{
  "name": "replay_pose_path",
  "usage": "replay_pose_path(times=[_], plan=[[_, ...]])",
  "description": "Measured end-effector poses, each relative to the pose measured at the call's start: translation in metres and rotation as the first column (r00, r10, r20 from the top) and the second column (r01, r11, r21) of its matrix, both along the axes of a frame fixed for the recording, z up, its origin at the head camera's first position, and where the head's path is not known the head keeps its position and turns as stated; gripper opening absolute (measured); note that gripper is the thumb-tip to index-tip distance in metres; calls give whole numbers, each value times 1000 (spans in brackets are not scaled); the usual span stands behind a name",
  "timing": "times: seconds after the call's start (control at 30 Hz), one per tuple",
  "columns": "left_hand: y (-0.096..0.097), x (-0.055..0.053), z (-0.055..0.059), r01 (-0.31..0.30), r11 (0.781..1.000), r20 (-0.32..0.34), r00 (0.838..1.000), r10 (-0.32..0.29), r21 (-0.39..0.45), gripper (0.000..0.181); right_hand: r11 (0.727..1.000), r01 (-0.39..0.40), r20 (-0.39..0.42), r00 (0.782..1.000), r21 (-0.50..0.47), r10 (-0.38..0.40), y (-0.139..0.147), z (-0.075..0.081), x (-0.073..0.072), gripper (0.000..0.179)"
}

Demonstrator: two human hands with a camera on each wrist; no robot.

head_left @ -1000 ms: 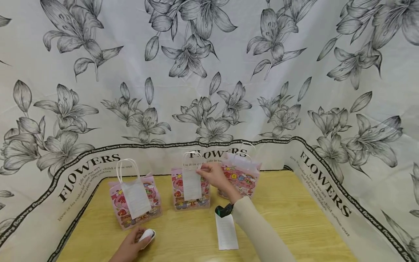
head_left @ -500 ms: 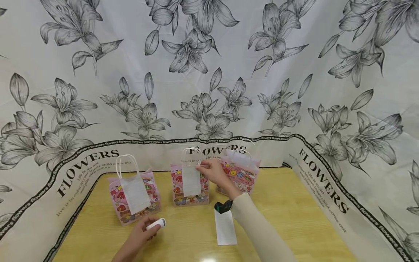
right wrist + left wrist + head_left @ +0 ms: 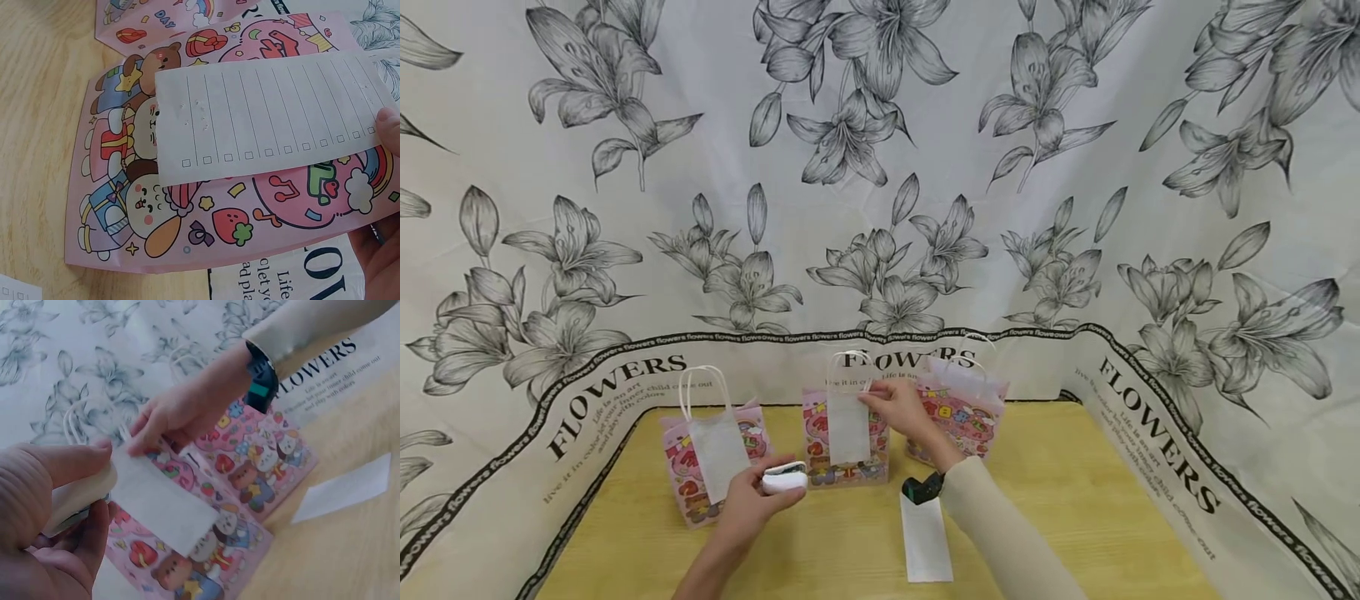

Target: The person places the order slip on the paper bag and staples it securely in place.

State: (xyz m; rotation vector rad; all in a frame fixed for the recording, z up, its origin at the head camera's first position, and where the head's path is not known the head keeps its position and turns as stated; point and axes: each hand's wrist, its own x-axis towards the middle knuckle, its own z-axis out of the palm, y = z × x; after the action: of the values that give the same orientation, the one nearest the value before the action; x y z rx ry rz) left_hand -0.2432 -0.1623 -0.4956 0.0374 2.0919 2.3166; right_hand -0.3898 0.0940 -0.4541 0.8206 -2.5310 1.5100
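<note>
Pink over the middle bag (image 3: pixel 848 475), printed with a brown bear in blue with a yellow star, pale animals, a red strawberry and a rainbow. Repeats in matching cartoon pink on the left bag (image 3: pixel 681 475) and the right bag (image 3: pixel 966 421), to either side of the middle bag. White on the sheet (image 3: pixel 269 119) against its front, ruled in thin dark lines with a row of small squares. White also on the slip (image 3: pixel 927 540), in front and to the right of the middle bag, and on the rounded gadget (image 3: pixel 785 482), in front and to its left. Right of the middle bag, cream on the sleeve (image 3: pixel 1000 517), black with a patch of green on the wrist device (image 3: pixel 922 489). Yellowish wood grain on the desk (image 3: pixel 1045 492) beneath the middle bag. Behind it, whitish on the cloth (image 3: pixel 880 204), drawn with grey-black lilies, crossed by a black band (image 3: pixel 1037 333) lettered in white.
</note>
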Motion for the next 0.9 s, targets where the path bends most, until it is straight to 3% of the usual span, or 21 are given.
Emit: replay_pose_path(times=[0.1, 0.2, 0.3, 0.4, 0.57, 0.67, 0.77, 0.83, 0.9], plan=[[9, -3, 14, -59, 998, -15, 998, 58, -25, 67, 1000, 1, 33, 999, 7, -1, -1, -5, 6, 20], [15, -13, 33, -71, 996, -76, 995, 67, -60, 64, 1000, 13, 27, 1000, -11, -13, -2, -3, 6, 19], [19, -26, 50, -39, 995, -156, 988, 24, -94, 58, 999, 25, 38, 999, -30, -24, -3, 1, 2, 17], [22, -33, 61, 6, 991, -217, 976, -35, -132, 57, 1000, 17, 57, 998, -20, -16, -2, -1, 1, 16], [29, -52, 72, 45, 973, -326, 938, -118, -224, 52, 1000, -22, -20, 1000, -14, 22, 0, -5, -2, 22], [34, -68, 81, 30, 944, -402, 900, -168, -327, 50, 999, -19, -53, 998, -28, 17, -2, -4, -4, 22], [40, -81, 87, -1, 900, -454, 864, -219, -436, 52, 999, -8, -35, 999, -40, 7, -2, -3, -5, 18], [43, -87, 89, -12, 867, -463, 849, -255, -499, 52, 999, -9, -22, 1000, -41, 8, -2, -3, -4, 17], [45, -92, 89, -15, 840, -448, 851, -274, -542, 53, 999, -17, -21, 1000, -38, 16, -2, -5, -4, 17]])
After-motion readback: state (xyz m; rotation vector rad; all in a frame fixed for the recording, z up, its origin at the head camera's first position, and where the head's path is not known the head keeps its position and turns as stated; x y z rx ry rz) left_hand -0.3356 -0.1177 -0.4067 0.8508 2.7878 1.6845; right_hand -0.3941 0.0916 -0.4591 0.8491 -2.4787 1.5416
